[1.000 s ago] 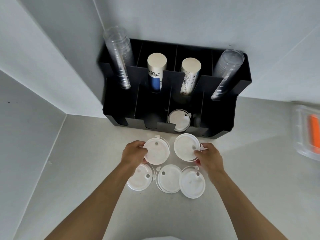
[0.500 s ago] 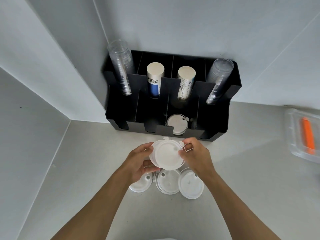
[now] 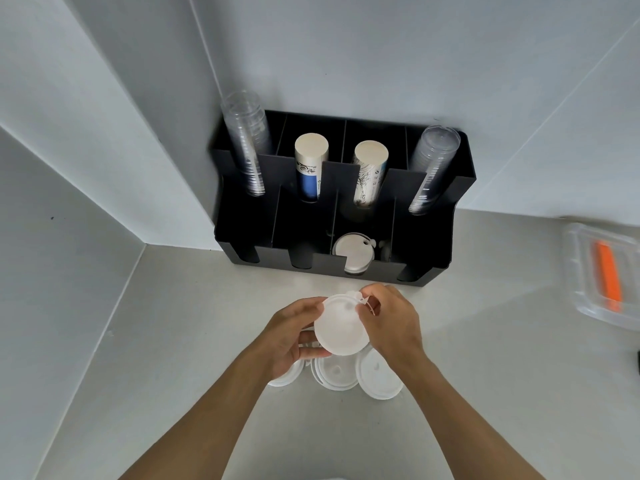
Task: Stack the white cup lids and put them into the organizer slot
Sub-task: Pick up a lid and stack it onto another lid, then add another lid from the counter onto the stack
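Note:
Both hands hold white cup lids (image 3: pixel 341 325) pressed together above the counter. My left hand (image 3: pixel 294 336) grips their left edge and underside. My right hand (image 3: pixel 389 322) pinches the right edge near the small tabs. Three more white lids lie on the counter below: one (image 3: pixel 287 377) mostly hidden under my left hand, one (image 3: pixel 334 377) in the middle, one (image 3: pixel 379 379) on the right. The black organizer (image 3: pixel 426 251) stands against the wall. Its third front slot holds a white lid (image 3: pixel 353 252).
The organizer's back slots hold two stacks of clear plastic cups (image 3: pixel 247 147) (image 3: pixel 431 168) and two stacks of paper cups (image 3: pixel 310 164) (image 3: pixel 369 169). A clear container (image 3: pixel 585 296) with an orange item (image 3: pixel 607 275) sits at the right. Walls close in at the left.
A second ago each hand held one lid side by side on the counter. The hands lifted them and brought them together into one stack held between both hands.

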